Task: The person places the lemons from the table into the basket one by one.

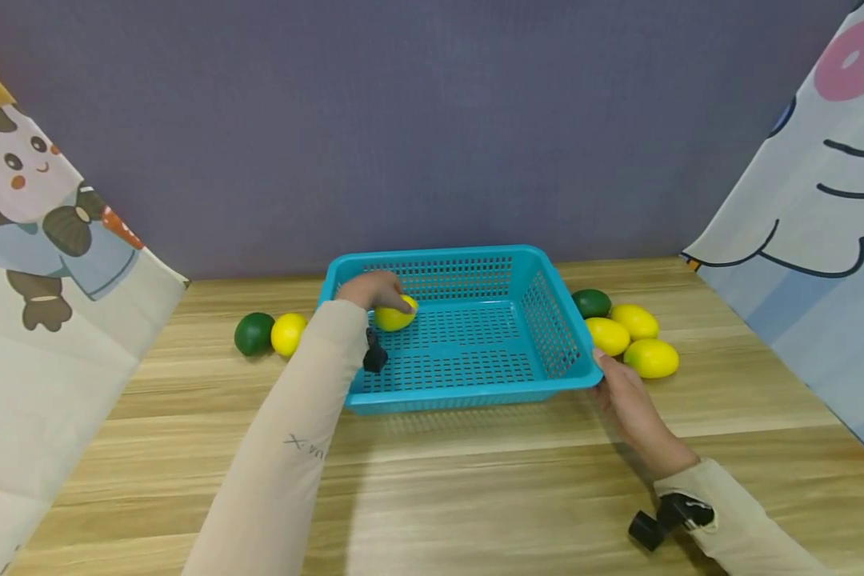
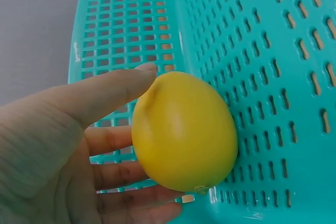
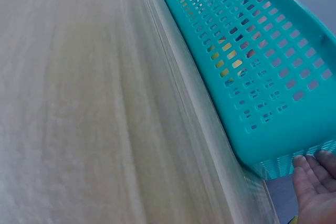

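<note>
A yellow lemon (image 1: 394, 316) is in my left hand (image 1: 370, 290), inside the left part of a blue plastic basket (image 1: 468, 392). In the left wrist view the thumb lies against the lemon (image 2: 184, 129), while the other fingers reach beneath and behind it. The lemon is close to the basket's perforated surface; whether it touches is unclear. At the basket's front right corner my right hand (image 1: 634, 412) holds the rim, thumb at the top. The right wrist view shows its fingertips (image 3: 300, 162) against the basket's outer wall (image 3: 299, 129).
Left of the basket, a dark green fruit (image 1: 254, 334) lies beside another lemon (image 1: 288, 334), partly behind the left sleeve (image 1: 295, 432). To the right, a dark green fruit (image 1: 592, 302) and three lemons (image 1: 651, 358) are clustered. A grey panel (image 1: 439, 136) stands behind the wooden table (image 1: 475, 480).
</note>
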Demonstrator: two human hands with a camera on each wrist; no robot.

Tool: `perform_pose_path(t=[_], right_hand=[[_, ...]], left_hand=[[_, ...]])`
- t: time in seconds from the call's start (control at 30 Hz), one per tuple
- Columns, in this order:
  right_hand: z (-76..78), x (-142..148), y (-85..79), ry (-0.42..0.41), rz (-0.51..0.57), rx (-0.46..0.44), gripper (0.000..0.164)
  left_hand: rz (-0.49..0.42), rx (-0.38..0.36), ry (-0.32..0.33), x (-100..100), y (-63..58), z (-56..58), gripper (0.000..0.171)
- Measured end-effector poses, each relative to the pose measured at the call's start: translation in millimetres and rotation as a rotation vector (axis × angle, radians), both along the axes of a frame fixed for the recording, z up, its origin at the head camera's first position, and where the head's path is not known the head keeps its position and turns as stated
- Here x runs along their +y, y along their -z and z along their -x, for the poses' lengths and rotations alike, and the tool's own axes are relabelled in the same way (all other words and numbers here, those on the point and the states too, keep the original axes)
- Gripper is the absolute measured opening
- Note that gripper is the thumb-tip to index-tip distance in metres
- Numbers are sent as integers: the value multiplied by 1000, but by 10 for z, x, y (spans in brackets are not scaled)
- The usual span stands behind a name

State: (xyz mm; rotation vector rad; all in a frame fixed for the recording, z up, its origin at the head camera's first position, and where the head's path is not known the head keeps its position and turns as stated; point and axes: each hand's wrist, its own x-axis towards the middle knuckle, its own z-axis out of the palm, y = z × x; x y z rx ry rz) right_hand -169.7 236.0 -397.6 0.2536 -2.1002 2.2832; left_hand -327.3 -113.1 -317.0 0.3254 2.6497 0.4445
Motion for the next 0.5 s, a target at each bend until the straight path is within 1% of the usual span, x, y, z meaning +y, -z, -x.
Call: perform_pose_path(t=[0.1,0.2,0.3,0.5], right_hand=[[-3,2,-5,-3,8,3,33],[-6,2,-8,-9,15,4,33],[-9,0,-10,-10,9,5,34],[-11,3,-6,-14,7,0,33]], left_hand=[[-32,-2,-3,-18,-22,-6,55],[-36,1,-7,-37,-48,-7,50],[-36,-7,-14,-50,-90,-4,51],[11,17,19,-67,-236,-1,57]])
